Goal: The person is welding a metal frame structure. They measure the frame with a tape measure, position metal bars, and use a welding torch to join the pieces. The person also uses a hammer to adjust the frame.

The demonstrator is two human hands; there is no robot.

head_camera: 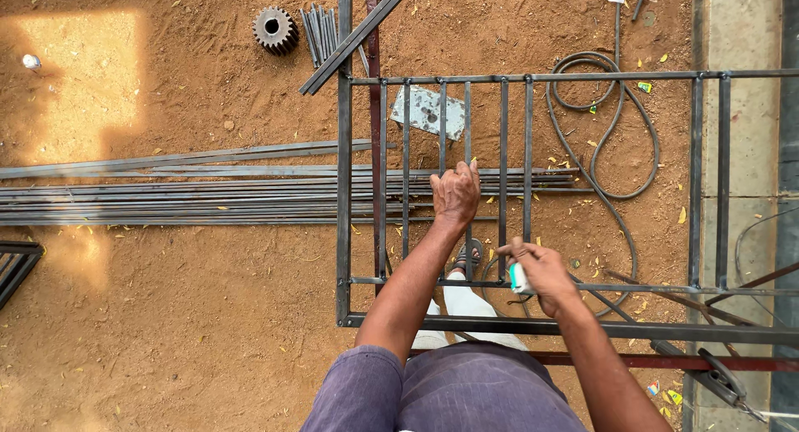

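We stand over a metal grille frame (533,79) raised above the sandy ground (166,315). Our left hand (455,195) is wrapped around an upright bar (468,132); our right hand (543,270) is closed on a small white-and-teal marker (519,278) at the lower rail. Holding the bar firm should keep marks true. Steel rods (208,201) lie alongside.

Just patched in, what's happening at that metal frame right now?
A person stands over a metal grille frame laid above sandy ground. The left hand grips one of the upright bars; the right hand holds a small white and teal object against the lower rail. Long steel rods lie on the ground to the left, with a gear and a coiled hose nearby.
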